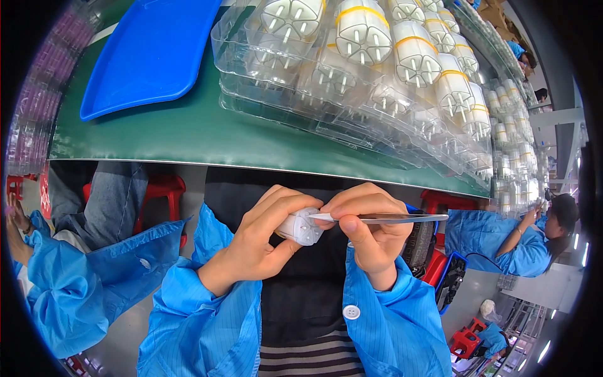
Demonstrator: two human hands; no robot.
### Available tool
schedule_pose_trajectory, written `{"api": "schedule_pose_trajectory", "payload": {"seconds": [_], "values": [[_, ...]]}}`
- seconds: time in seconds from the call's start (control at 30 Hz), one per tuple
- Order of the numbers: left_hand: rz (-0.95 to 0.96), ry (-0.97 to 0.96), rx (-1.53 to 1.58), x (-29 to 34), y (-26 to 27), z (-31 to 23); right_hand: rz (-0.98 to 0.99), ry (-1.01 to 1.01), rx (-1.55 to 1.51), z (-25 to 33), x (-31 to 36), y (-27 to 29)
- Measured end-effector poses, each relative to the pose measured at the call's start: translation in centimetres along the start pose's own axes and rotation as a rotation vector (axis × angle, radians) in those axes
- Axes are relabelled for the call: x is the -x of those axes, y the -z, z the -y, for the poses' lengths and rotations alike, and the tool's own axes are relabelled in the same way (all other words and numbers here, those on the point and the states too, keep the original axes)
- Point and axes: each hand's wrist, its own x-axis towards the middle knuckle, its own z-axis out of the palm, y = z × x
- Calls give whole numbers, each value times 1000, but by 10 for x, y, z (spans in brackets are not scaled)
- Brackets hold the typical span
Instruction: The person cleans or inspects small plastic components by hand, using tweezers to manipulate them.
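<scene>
In front of my lap, my left hand (254, 242) is wrapped round a small white plastic cylinder (301, 231). Its end face, with small holes or posts, is turned to the right. My right hand (370, 229) pinches a pair of metal tweezers (405, 218) between thumb and fingers. The tweezers lie nearly level, their broad end pointing right. A narrow whitish tip reaches the cylinder's end; I cannot tell whether it is the tweezers' points or a small pin held in them.
Stacked clear plastic trays (352, 135) on the green table (169, 139) hold several white cylinders (363, 31) with yellow bands and projecting pins. A blue tray (151, 56) lies at the far left. Co-workers in blue sit left and right, near red stools (164, 188).
</scene>
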Motion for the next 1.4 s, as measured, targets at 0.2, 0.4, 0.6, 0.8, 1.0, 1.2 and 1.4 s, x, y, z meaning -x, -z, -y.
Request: {"api": "schedule_pose_trajectory", "payload": {"seconds": [0.2, 0.4, 0.6, 0.8, 1.0, 1.2, 1.4], "values": [[-9, -20, -78, -1, 1, -2, 66, 75, 218, 9, -7, 1], [-10, -48, -139, -2, 0, 0, 198, 175, 369, 15, -15, 1], [-82, -37, -94, 0, 1, 4, 157, 38, 116, 12, -14, 7], [-67, 59, 82, 2, -3, 5, -117, 9, -281, 4, 8, 1], [-5, 34, 151, 6, -9, 14, -118, -88, -207, -3, 12, -5], [-73, 65, 258, 9, -11, 11, -55, -7, -31, 0, 14, -2], [-71, -9, 179, 8, -11, 14, 86, 150, 244, 0, 6, -1]]}}
